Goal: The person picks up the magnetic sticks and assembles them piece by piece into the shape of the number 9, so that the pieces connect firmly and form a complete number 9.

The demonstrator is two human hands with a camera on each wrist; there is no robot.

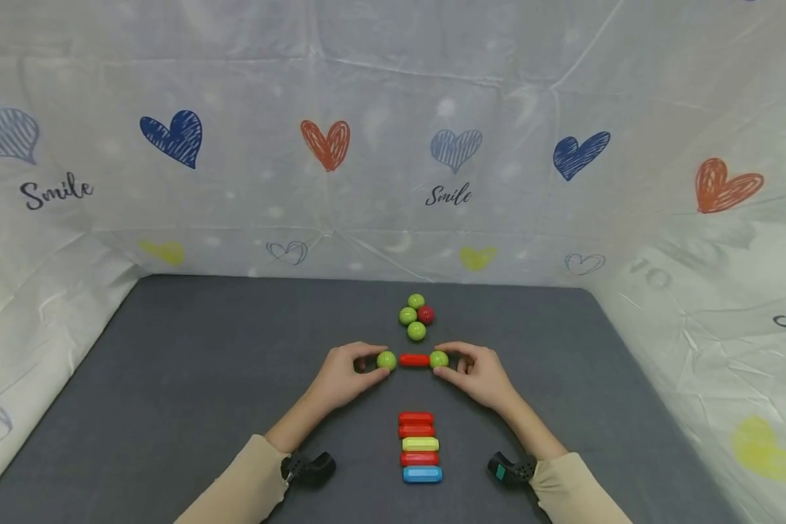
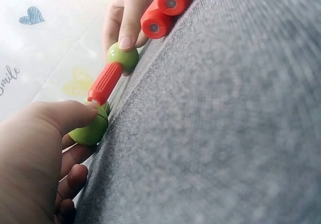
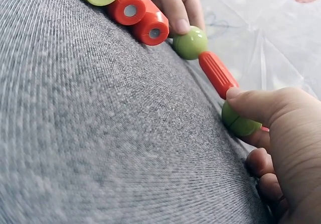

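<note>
A ridged red plastic rod [image 1: 414, 360] sits between the person's two hands above the dark grey cloth-covered worktop [image 1: 236, 407]. Touching the rod's right end is a glossy green ball [image 1: 439, 359], pinched by the right hand [image 1: 483, 372], thumb and fingers parted only by its width. Just beside the rod's left end, the left hand [image 1: 342, 376] likewise pinches a second glossy green ball [image 1: 386, 361]. Beyond the rod cluster three more green balls [image 1: 416, 331] and one shiny red ball [image 1: 426, 314]; on its nearer side lies a column of three red bars [image 1: 420, 458], one yellow bar [image 1: 421, 444] and one blue bar [image 1: 422, 474].
</note>
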